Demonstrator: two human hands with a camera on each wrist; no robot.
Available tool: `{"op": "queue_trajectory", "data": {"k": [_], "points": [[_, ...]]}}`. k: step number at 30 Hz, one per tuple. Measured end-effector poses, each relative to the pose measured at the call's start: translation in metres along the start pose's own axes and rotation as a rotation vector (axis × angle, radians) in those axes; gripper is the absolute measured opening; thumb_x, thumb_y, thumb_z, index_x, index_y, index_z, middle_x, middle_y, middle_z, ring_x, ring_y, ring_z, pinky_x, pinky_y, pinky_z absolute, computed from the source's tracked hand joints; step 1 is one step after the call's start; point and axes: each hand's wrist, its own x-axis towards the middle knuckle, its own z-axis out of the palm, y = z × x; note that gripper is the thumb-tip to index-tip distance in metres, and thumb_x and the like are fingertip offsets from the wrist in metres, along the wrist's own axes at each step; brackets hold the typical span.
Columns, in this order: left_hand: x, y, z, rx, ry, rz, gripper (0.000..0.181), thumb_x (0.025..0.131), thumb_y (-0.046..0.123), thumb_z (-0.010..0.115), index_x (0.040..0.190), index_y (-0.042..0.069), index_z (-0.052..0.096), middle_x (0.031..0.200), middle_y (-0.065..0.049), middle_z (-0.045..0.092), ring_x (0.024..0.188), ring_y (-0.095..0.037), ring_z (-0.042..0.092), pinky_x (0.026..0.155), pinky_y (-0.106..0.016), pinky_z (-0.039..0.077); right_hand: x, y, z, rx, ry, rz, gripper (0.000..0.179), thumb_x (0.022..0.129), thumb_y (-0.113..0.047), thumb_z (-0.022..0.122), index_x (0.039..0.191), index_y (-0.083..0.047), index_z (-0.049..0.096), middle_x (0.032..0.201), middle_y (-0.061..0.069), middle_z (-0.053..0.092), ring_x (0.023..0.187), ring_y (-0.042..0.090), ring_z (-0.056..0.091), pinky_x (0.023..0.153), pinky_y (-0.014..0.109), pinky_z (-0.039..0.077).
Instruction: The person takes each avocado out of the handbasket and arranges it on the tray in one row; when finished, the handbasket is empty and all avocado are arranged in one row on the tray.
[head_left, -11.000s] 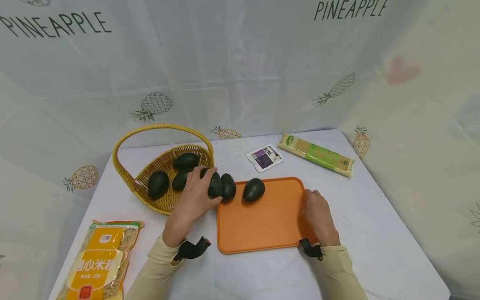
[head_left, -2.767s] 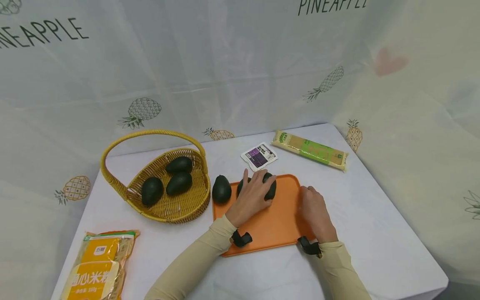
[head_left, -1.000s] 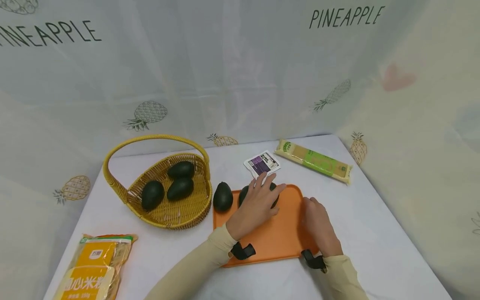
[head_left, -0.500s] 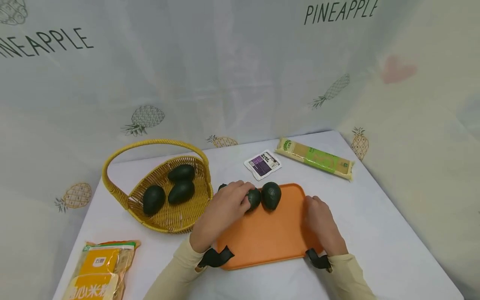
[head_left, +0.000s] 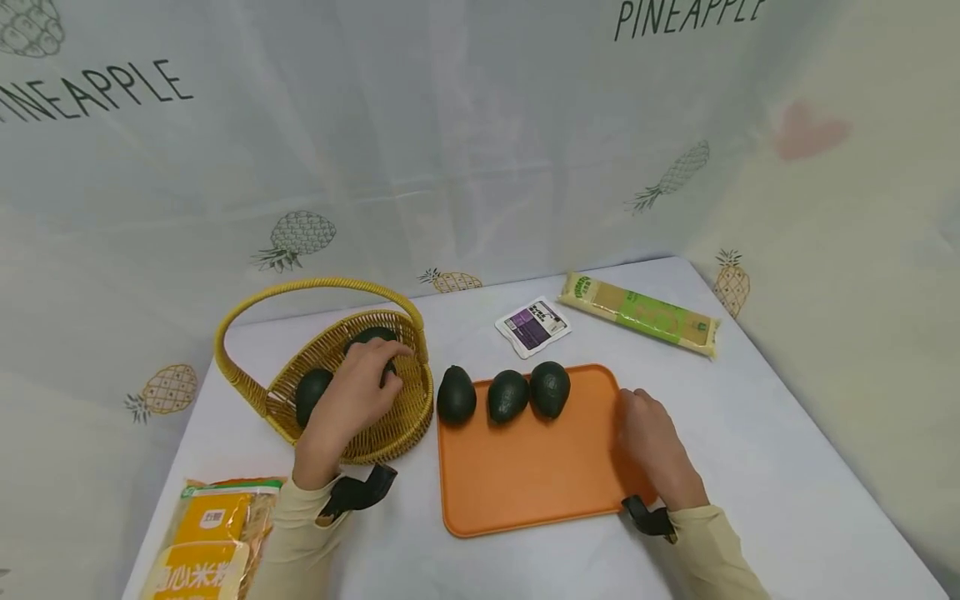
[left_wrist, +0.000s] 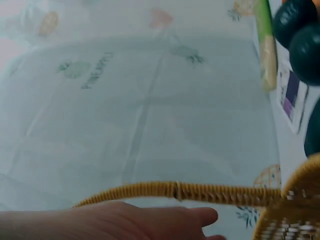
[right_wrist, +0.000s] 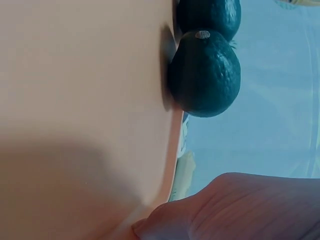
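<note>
In the head view my left hand (head_left: 356, 396) is over the yellow wicker basket (head_left: 408, 429), its fingers and thumb spread above the avocados inside. One avocado (head_left: 311, 395) shows left of the hand, and another avocado (head_left: 372, 335) lies behind it. A third is mostly hidden under the fingers. On the orange tray (head_left: 532, 475), three dark green avocados stand in a row along the far edge: a left avocado (head_left: 456, 396), a middle avocado (head_left: 507, 396) and a right avocado (head_left: 550, 389). My right hand (head_left: 654, 442) grips the tray's right rim, thumb on the edge in the right wrist view.
Behind the tray lie a small white and purple packet (head_left: 532, 327) and a long noodle pack (head_left: 641, 312). A yellow rice noodle bag (head_left: 213, 533) is at the front left. The basket's tall handle (head_left: 322, 285) arches behind the left hand. A pineapple-print curtain hangs behind the table.
Earlier my left hand carried an avocado from the basket, then adjusted avocados on the tray. It has since left them and moved left over the basket. My right hand has stayed at the tray's rim.
</note>
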Motion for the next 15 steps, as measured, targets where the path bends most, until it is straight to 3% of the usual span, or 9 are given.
{"op": "queue_trajectory", "data": {"k": [6,11,15], "points": [[-0.003,-0.021,-0.003,0.039,-0.067,-0.154,0.051,0.103,0.006,0.062,0.152,0.000,0.054,0.157,-0.034,0.046,0.144,-0.062,0.035,0.112,-0.076,0.040,-0.002,0.001,0.000,0.006,-0.022,0.025,0.025,0.082,0.020,0.065,0.107,0.018,0.065,0.084,0.023,0.061,0.072,0.033,0.061,0.068,0.047,0.057],[-0.008,-0.041,0.001,0.090,-0.117,-0.354,0.070,0.101,0.016,0.071,0.159,-0.006,0.039,0.157,-0.044,0.033,0.144,-0.069,0.027,0.107,-0.078,0.041,-0.003,0.001,0.001,0.019,-0.013,0.008,0.024,0.084,0.020,0.064,0.107,0.017,0.066,0.083,0.022,0.061,0.071,0.031,0.060,0.067,0.045,0.056],[-0.009,-0.055,0.007,0.127,-0.120,-0.435,0.080,0.096,0.017,0.077,0.158,-0.010,0.035,0.155,-0.049,0.026,0.141,-0.072,0.026,0.105,-0.079,0.041,-0.002,0.000,0.001,0.012,0.006,0.006,0.020,0.085,0.020,0.063,0.105,0.016,0.066,0.081,0.021,0.060,0.069,0.030,0.059,0.065,0.044,0.055]]}}
